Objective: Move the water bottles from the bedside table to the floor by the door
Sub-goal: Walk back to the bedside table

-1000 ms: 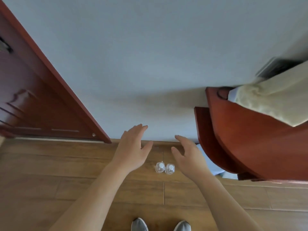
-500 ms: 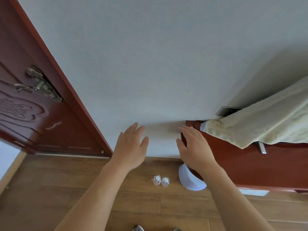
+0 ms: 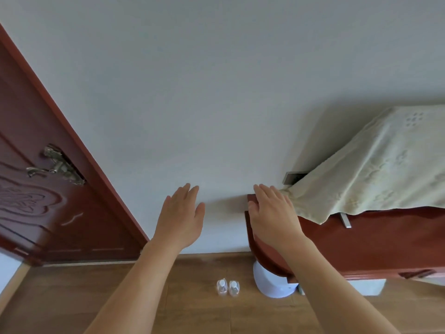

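Two small clear water bottles with white caps stand upright side by side on the wooden floor, close to the wall and right of the door. My left hand hovers open well above them, palm down, fingers spread. My right hand is also open and held high, in front of the corner of the red-brown wooden table. Neither hand touches the bottles.
A dark red door with a metal handle stands at the left. A cream cloth drapes over the table at the right. A pale rounded object sits on the floor under the table's corner. A white wall lies ahead.
The view has risen and pulled back, so the bottles look smaller and lower. Both hands have lifted away from the bottles and stayed open. The door handle has come into view.
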### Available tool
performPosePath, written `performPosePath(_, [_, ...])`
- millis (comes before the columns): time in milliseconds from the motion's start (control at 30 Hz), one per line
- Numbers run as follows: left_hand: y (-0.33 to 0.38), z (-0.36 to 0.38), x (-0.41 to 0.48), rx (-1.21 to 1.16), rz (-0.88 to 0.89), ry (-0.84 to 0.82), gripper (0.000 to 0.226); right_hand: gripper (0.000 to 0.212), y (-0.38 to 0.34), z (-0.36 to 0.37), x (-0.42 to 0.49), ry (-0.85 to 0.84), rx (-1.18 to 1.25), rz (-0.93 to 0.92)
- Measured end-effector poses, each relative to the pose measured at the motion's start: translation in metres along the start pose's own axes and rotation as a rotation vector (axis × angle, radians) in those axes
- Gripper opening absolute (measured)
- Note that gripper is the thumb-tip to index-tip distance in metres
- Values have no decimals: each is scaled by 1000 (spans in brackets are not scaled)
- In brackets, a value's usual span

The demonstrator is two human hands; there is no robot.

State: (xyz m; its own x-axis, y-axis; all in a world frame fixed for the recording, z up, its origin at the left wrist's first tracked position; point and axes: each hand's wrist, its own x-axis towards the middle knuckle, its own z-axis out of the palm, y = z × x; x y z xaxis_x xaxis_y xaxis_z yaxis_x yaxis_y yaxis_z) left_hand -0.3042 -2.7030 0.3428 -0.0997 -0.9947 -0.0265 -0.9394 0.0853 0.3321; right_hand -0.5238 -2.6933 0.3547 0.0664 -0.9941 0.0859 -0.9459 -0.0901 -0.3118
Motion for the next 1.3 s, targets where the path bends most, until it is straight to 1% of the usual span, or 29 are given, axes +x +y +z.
performPosePath(200, [42, 4, 11, -27, 72, 4, 55, 41, 30, -28, -12, 16, 8, 57])
performPosePath(367, [83, 10, 25, -42, 158, 11, 55, 43, 68, -45, -27, 80, 28, 139])
performPosePath(400, [92, 11, 28, -50, 181, 7, 54, 40, 76, -47, -29, 92, 36, 166])
performPosePath(500, [119, 18, 36, -75, 270, -23, 53, 10, 98, -54, -41, 129, 51, 278])
performPosePath(533, [127, 20, 39, -84, 301, -37, 53, 8, 102, -57, -46, 146, 49, 306])
performPosePath(567, [135, 23, 43, -92, 337, -46, 52, 12, 106, -59, -52, 148, 37, 342])
performPosePath(667, [158, 33, 53, -126, 459, -61, 51, 41, 117, -65, -68, 140, -8, 467])
performPosePath(733, [175, 42, 60, -172, 554, -138, 52, 47, 122, -70, -85, 160, -12, 604])
performPosePath(833, [199, 54, 59, -190, 699, -281, 54, 49, 124, -78, -121, 219, -16, 797])
performPosePath(933, [227, 60, 49, -189, 856, -354, 52, 47, 123, -80, -160, 296, -25, 951])
performPosePath(1000, [249, 63, 33, -194, 960, -374, 50, 32, 120, -79, -192, 351, -15, 1037])
performPosePath(1067, [270, 66, 10, -193, 1057, -415, 52, 11, 113, -81, -227, 389, -32, 1112])
performPosePath(1100, [279, 68, -3, -190, 1105, -438, 53, 6, 107, -83, -245, 406, -54, 1142])
performPosePath(1133, [289, 69, -17, -182, 1151, -458, 53, 9, 102, -86, -262, 430, -69, 1170])
performPosePath(1200, [309, 72, -49, -164, 1237, -486, 53, 25, 95, -90, -299, 463, -104, 1244])
performPosePath(1300, [341, 81, -104, -152, 1369, -519, 52, 36, 81, -96, -362, 505, -142, 1373])
